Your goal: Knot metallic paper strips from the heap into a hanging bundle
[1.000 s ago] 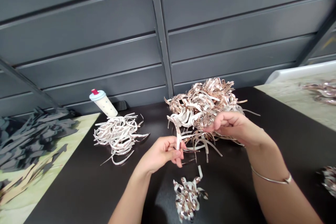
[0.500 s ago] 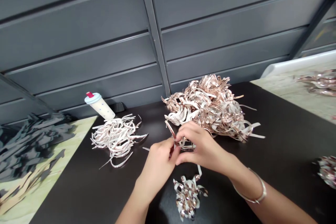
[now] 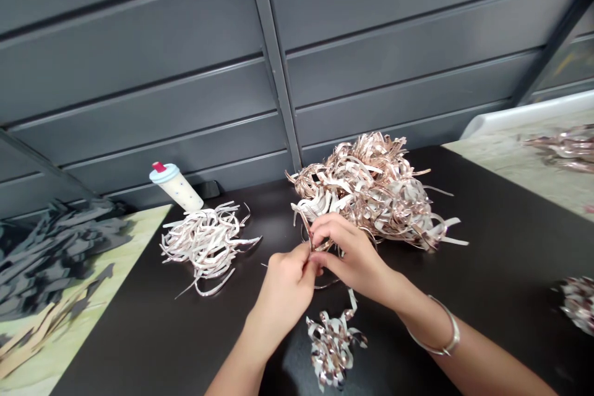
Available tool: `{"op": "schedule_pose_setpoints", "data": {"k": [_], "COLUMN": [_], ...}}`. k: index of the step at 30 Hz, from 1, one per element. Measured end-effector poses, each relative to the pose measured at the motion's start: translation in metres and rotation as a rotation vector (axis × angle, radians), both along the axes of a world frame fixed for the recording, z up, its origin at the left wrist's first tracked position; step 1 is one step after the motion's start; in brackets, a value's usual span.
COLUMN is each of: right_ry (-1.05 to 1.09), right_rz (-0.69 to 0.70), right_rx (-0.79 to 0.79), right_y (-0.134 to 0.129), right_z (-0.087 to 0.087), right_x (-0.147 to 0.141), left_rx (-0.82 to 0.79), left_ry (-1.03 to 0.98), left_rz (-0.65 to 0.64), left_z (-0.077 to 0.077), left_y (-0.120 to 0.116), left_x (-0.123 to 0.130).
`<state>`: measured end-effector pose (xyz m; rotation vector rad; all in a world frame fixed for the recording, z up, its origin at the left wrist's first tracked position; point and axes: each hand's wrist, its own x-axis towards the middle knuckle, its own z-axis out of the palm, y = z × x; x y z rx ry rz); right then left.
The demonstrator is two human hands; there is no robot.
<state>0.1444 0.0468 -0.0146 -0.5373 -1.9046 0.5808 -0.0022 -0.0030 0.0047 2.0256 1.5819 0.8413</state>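
My left hand (image 3: 288, 278) is closed, pinching a thin strip (image 3: 306, 227) of shiny rose-gold and white material. Its fingertips meet those of my right hand (image 3: 349, 253), which also pinches the strip, above the dark table (image 3: 153, 334). Loops of strip hang below and behind the fingers. Just behind my right hand lies a large tangled pile of rose-gold strips (image 3: 375, 189). Nearer to me, below both hands, sits a small curled bunch (image 3: 331, 346). A flatter pile of mostly white strips (image 3: 206, 244) rests to the left.
A pale cup (image 3: 179, 189) with a light blue lid leans at the table's back left, beside a small black object (image 3: 207, 189). Dark grey scraps (image 3: 55, 253) lie at far left. Another curled bunch (image 3: 579, 303) is at the right edge. Grey panelling (image 3: 195, 99) stands behind.
My right hand has shifted slightly left, and its thumb and fingers have drawn closer to my left fingertips. The strip between them stands more upright, with thin loops now showing around the hands.
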Motion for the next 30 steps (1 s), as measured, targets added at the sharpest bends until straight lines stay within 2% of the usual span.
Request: {"op": "schedule_pose_setpoints", "data": {"k": [6, 9, 13, 15, 18, 21, 26, 30], "right_ry": [0.023, 0.027, 0.046, 0.003, -0.075, -0.103, -0.137, -0.218], "right_rz": [0.068, 0.095, 0.202, 0.189, 0.109, 0.098, 0.114, 0.101], "right_rx": [-0.130, -0.234, -0.392, -0.375, -0.236, -0.161, -0.161, -0.185], "right_y": [0.004, 0.008, 0.011, 0.011, 0.007, 0.003, 0.002, 0.005], "right_z": [-0.006, -0.004, 0.001, 0.002, 0.001, -0.002, -0.003, 0.001], "right_x": [0.003, 0.011, 0.021, 0.022, 0.018, 0.012, 0.012, 0.026], "left_rx": [-0.039, -0.084, -0.164, -0.213, -0.278, -0.337, -0.355, -0.409], "left_ry": [-0.076, -0.136, -0.241, -0.318, -0.467, -0.630, -0.907, -0.963], "left_rz": [-0.013, -0.044, -0.076, -0.091, -0.104, -0.100, -0.080, -0.089], "left_z": [-0.001, 0.001, 0.002, -0.001, -0.008, -0.013, -0.012, -0.010], "left_y": [0.002, 0.003, 0.006, 0.008, 0.012, 0.017, 0.020, 0.019], "left_x": [-0.001, 0.000, -0.003, -0.007, -0.012, -0.013, -0.008, -0.009]}}
